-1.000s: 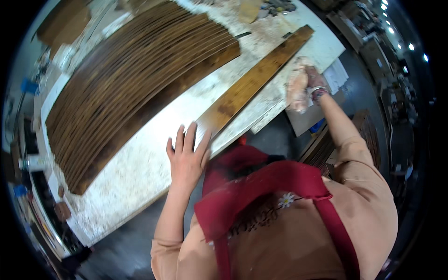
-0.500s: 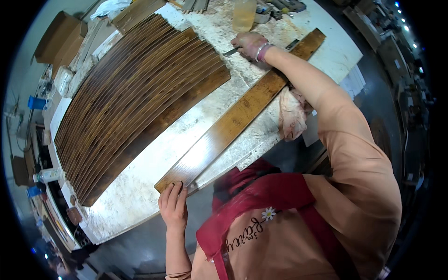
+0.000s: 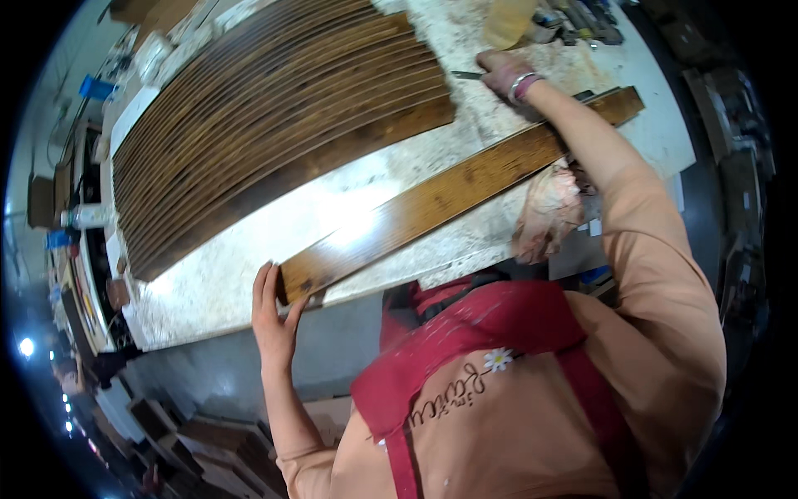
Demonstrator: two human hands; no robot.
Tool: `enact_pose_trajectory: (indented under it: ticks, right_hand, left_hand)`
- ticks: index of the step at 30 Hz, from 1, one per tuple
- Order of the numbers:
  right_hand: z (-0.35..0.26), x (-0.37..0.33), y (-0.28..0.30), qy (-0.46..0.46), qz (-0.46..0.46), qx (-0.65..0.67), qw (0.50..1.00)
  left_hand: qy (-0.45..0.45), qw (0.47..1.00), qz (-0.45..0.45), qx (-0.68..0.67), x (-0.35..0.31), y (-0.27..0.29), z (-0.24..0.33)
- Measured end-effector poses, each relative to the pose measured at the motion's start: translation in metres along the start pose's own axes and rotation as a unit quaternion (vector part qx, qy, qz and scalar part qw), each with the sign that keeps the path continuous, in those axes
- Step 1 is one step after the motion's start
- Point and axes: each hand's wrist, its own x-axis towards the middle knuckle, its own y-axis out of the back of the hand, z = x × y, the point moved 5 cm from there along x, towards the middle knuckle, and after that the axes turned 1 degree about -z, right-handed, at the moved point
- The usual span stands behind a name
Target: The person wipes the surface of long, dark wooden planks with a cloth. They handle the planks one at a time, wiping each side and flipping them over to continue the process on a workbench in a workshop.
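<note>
A long brown-stained wooden plank [image 3: 440,195] lies slantwise across the white-smeared table. My left hand [image 3: 273,303] holds its near left corner, the fingers stretched along the end and the thumb against the front edge. Beyond the plank, my right hand [image 3: 504,76] is closed over a thin flat-bladed tool [image 3: 467,75]. Only the blade shows, pointing left; the rest is hidden in the hand. My right forearm passes over the plank's far part. A dark object [image 3: 587,95] lies against the plank's back edge, too covered to name.
Overlapping stained planks [image 3: 283,125] fan across the table's [image 3: 199,312] left half. A crumpled stained cloth [image 3: 544,212] hangs at the front edge. A container of yellowish liquid [image 3: 509,21] and several hand tools [image 3: 582,21] stand at the back. A capped bottle [image 3: 86,216] is at far left.
The view has turned, so the table lies more level. My left fingers have shifted from the plank's top to its end and corner. My right hand keeps the tool beyond the plank.
</note>
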Motion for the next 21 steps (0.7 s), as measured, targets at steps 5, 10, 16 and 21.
enact_pose_trajectory:
  ticks: [5,10,16,21]
  right_hand:
    - [0.013,-0.001,0.002,-0.046,-0.048,0.017,0.998]
    - [0.028,0.002,-0.002,-0.095,-0.072,0.005,0.993]
    - [0.027,-0.012,-0.002,-0.088,-0.037,0.013,0.995]
    - [0.005,-0.096,0.079,-0.072,0.072,0.150,0.983]
  left_hand:
    - [0.011,1.000,-0.003,-0.015,0.001,0.000,0.006]
    - [0.003,1.000,-0.003,-0.007,0.003,-0.002,0.006]
    - [-0.007,1.000,0.008,-0.012,0.002,-0.005,-0.005]
    - [0.023,0.998,-0.003,-0.051,0.002,0.000,-0.008]
